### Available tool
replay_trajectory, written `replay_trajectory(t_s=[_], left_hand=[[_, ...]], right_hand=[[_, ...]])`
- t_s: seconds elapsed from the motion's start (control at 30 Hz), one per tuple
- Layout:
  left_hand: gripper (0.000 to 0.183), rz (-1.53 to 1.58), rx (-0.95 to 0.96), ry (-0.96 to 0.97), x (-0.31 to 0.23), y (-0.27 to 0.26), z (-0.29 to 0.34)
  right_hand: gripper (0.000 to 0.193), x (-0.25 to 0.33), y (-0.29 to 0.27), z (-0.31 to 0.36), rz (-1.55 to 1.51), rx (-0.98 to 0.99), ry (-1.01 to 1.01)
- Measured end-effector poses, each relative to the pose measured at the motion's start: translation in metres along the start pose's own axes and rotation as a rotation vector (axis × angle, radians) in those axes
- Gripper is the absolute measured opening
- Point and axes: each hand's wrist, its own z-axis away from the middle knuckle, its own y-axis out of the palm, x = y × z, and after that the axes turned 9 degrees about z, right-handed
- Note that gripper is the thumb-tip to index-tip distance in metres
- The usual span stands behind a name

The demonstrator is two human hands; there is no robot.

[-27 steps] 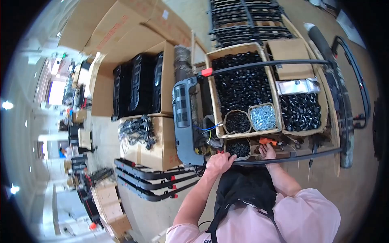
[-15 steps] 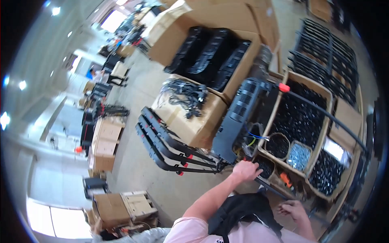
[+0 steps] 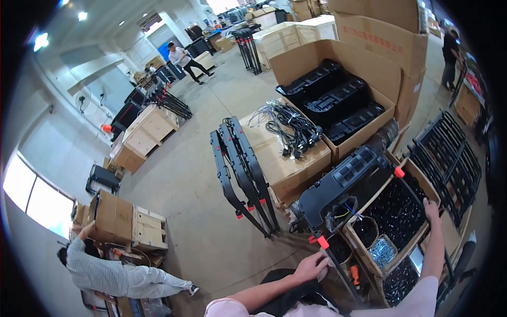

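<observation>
My right hand (image 3: 432, 210) is closed round a black metal tube (image 3: 414, 191) with a red end cap, held over a large bin of small black parts (image 3: 400, 217). A second black tube (image 3: 342, 270), also red at its end, slants down near my body. Beside it my left hand (image 3: 311, 266) has its fingers bent together, their tips close to that tube; what they pinch is too small to make out. Silvery screws (image 3: 381, 252) fill a small tub near the bin's front corner. An orange-handled tool (image 3: 355, 276) lies below the second tube.
A black plastic housing (image 3: 338, 185) rests left of the bins. Beyond it, cables (image 3: 293, 129) lie on a carton, and black moulded covers (image 3: 338, 100) fill an open carton. Curved black frames (image 3: 240, 169) stand on the floor at left. One person (image 3: 113, 272) bends over boxes.
My left hand has come away from the small tub of black parts. My right hand has risen from near my body onto the tube. The view has swung, and the red-capped tubes sit differently.
</observation>
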Motion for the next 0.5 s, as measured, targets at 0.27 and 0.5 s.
replay_trajectory(t_s=[0.27,0.5], left_hand=[[0.067,0.887,0.061,-0.469,0.059,0.012,-0.055],[0.062,1.073,0.074,-0.625,0.047,0.002,-0.058]], right_hand=[[0.057,0.051,-0.009,0.014,-0.203,0.216,0.141],[0.054,0.083,-0.112,0.066,-0.213,-0.01,-0.017]])
